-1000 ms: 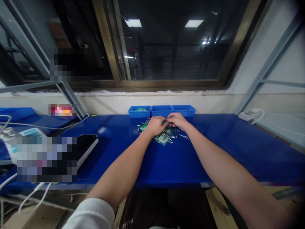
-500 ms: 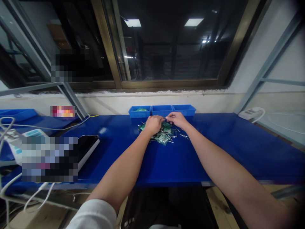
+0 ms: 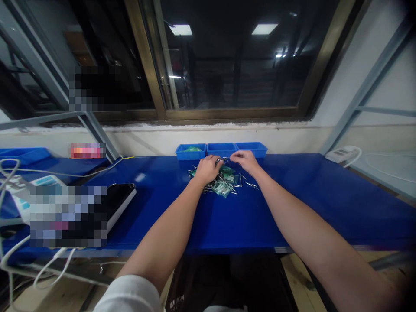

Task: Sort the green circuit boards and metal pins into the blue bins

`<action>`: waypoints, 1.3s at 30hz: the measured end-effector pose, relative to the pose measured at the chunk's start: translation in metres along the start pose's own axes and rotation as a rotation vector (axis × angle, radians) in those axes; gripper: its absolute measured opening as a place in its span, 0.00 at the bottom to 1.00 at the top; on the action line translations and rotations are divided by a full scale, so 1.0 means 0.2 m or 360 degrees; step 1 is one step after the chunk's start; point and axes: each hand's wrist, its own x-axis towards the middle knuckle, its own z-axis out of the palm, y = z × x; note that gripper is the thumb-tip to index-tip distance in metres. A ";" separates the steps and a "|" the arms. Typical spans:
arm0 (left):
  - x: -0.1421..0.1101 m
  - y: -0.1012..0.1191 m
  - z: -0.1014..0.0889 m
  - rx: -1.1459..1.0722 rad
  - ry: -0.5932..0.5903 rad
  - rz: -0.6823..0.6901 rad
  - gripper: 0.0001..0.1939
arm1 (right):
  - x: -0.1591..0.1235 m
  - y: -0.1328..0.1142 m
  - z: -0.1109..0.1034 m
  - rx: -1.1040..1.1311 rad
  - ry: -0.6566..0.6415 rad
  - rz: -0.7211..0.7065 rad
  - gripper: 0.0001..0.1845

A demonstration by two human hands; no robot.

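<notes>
1. Far left on the blue surface (image 3: 156, 199) there's a shallow blue tray (image 3: 30, 154), and nearer to me white cables (image 3: 6, 258) loop around the left end.
2. Just right of those is a white-and-teal box (image 3: 53, 181), mostly hidden, and beyond it a pinkish-red thing (image 3: 86, 151) that's too pixelated to name.
3. Then a dark-topped slab with a white side (image 3: 125, 203), also on the left, partly blurred out.
4. Middle, far edge: three blue bins in a row. The left bin (image 3: 191, 154) has something green in it.
5. My left hand (image 3: 209, 168) is over the left part of the pile, fingers curled down, with thin rods poking out by the fingertips. Honestly can't tell if it's gripping any.
6. The pile itself (image 3: 224, 186), little greenish packets mixed with thin metal rods, sits mid-surface, near side of the bins.
7. My right hand (image 3: 245, 160) is at the pile's far right, fingertips pinched on what looks like the end of a thin silvery rod (image 3: 226, 158).
8. A few loose rods (image 3: 251, 185) lie just right of the pile.
9. Far right: a white power strip (image 3: 342, 154) with its cord.
</notes>
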 end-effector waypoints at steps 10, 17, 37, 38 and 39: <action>0.00 -0.06 0.04 0.0118 -0.0025 -0.0296 0.18 | 0.01 0.11 -0.07 -0.0907 0.0518 -0.0177 0.16; 0.00 -0.06 0.05 0.0179 -0.0130 -0.0313 0.18 | 0.03 0.13 -0.10 -0.1119 0.0550 -0.0046 0.25; -0.01 -0.06 0.07 0.0168 -0.0362 -0.0332 0.24 | 0.05 0.20 -0.12 -0.1107 0.0080 0.0252 0.49; -0.01 -0.06 0.07 0.0161 -0.0371 -0.0338 0.25 | 0.04 0.20 -0.12 -0.1108 0.0078 0.0239 0.48; -0.01 -0.06 0.07 0.0152 -0.0383 -0.0341 0.27 | 0.04 0.20 -0.12 -0.1123 0.0107 0.0213 0.47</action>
